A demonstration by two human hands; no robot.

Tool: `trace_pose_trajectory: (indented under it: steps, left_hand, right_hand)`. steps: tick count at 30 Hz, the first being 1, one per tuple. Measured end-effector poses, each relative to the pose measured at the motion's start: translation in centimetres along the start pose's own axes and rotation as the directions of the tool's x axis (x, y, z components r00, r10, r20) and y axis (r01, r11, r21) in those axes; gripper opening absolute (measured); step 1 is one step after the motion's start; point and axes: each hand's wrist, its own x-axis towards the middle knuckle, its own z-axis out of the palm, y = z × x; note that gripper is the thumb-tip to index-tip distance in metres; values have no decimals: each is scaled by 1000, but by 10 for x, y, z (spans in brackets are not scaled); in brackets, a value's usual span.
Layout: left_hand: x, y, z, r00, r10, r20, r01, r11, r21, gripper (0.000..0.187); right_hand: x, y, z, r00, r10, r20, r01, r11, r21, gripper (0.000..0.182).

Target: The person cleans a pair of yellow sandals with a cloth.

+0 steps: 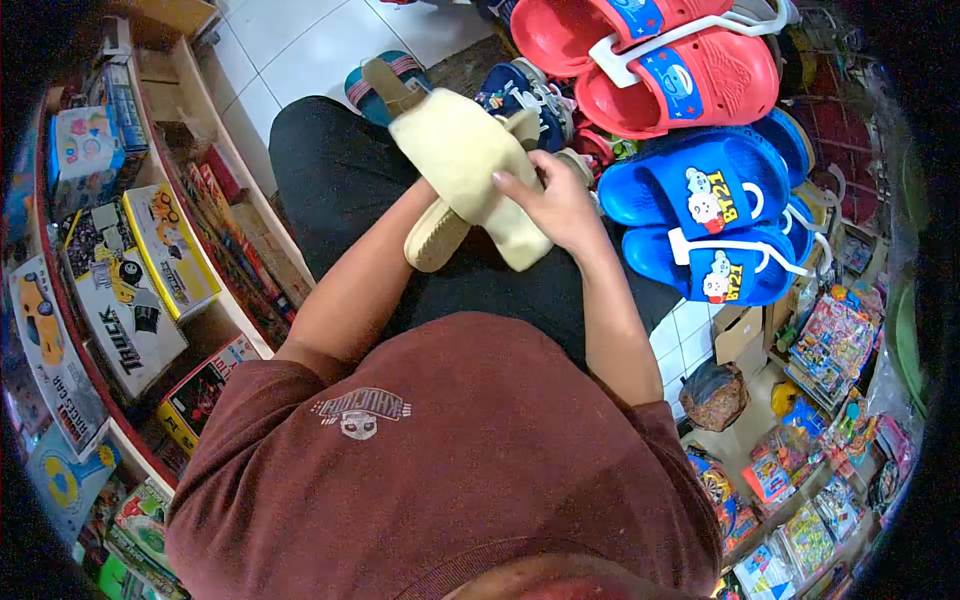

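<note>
A pale yellow cloth (465,150) lies draped over sandals in front of my lap. My right hand (562,203) grips its right side, thumb on top. My left hand is hidden beneath the cloth; only the forearm shows, reaching under it from the left. One cream sole with a ridged edge (437,238) sticks out below the cloth. Above the cloth's upper left edge a brown strip (392,88) pokes out. Just behind that, a teal sandal with a striped strap (385,82) rests on the floor.
Red sandals on a white hanger (680,80) and blue BT21 sandals (715,215) are piled at my right. More dark blue footwear (525,100) sits behind the cloth. Boxed toys fill the left shelf (125,290). Packaged toys (830,340) line the right side.
</note>
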Motion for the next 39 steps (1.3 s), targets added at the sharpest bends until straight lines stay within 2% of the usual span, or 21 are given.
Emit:
trace_pose_trajectory:
  steps: [1,3,9,10,11,12,13,15,17,20,21,22,24,25,26,28,29,31,34,37,39]
  left_hand:
    - [-1,-2,1,1000,6,-5,-6,1000,10,47]
    - [-4,-2,3,999,29,-17,-28,999,32,47]
    - [-4,0,9,932,357,-63,-278,816,506,47]
    - [-3,2,8,927,371,-57,-291,805,518,47]
    - [-16,10,22,989,14,-145,-12,1000,17,48]
    - [-16,12,19,990,11,-142,-7,1000,23,49]
    - [-14,13,16,990,5,-140,-1,1000,30,51]
    - [-6,15,-2,995,-9,-99,16,998,69,51]
    - [0,19,-23,917,-206,342,271,950,-155,59]
    - [6,18,-29,919,-161,359,243,950,-196,57]
    - [1,15,-19,970,-97,224,125,985,-114,53]
    - [-4,13,-8,996,-32,84,32,999,-1,50]
    - [-5,16,-11,1000,-26,14,25,996,91,46]
    - [-2,24,-25,922,-179,343,236,963,-131,47]
    - [-1,21,-39,916,-155,370,203,975,-94,52]
    - [2,21,-32,937,-183,297,211,975,-67,54]
    - [5,22,-29,944,-195,265,216,975,-50,56]
    - [8,17,-28,973,-114,200,132,988,-76,58]
    - [9,14,-34,973,-82,216,114,984,-139,58]
    - [10,14,-32,964,-86,250,130,978,-164,60]
    - [-1,14,-18,994,-5,108,16,994,-107,62]
  right_hand:
    - [5,-1,0,988,108,113,-114,993,43,40]
    - [5,-8,-5,963,99,249,-136,981,138,41]
    - [-17,-30,-26,946,-84,314,31,985,171,40]
    - [-32,-61,-37,946,-70,316,56,997,55,33]
    - [-45,-71,-42,927,-173,332,182,983,3,27]
    - [-54,-75,-47,818,-423,390,505,852,-134,23]
    - [-65,-91,-54,767,-444,463,537,839,-85,22]
    - [-76,-116,-68,745,-391,540,422,904,73,23]
    - [-74,-117,-66,849,-194,491,161,981,109,24]
    - [-40,-92,-42,938,-30,346,-84,947,310,26]
    - [-20,-57,-20,944,20,328,-243,714,656,27]
    - [-6,-43,-8,956,48,290,-257,618,743,30]
    - [12,-9,16,990,27,136,-110,752,650,35]
    - [15,-4,23,998,9,59,-42,806,590,38]
    - [14,-2,26,1000,-7,2,6,889,458,43]
    - [11,-7,25,992,-70,-103,85,986,146,53]
    - [5,-14,28,967,-126,-219,80,975,-206,65]
    - [-1,-11,40,889,-270,-369,130,923,-362,71]
    - [-4,-12,57,797,-396,-456,221,894,-390,78]
    - [3,-9,63,876,-234,-422,169,968,-185,85]
    - [14,0,62,852,-200,-483,121,974,-191,89]
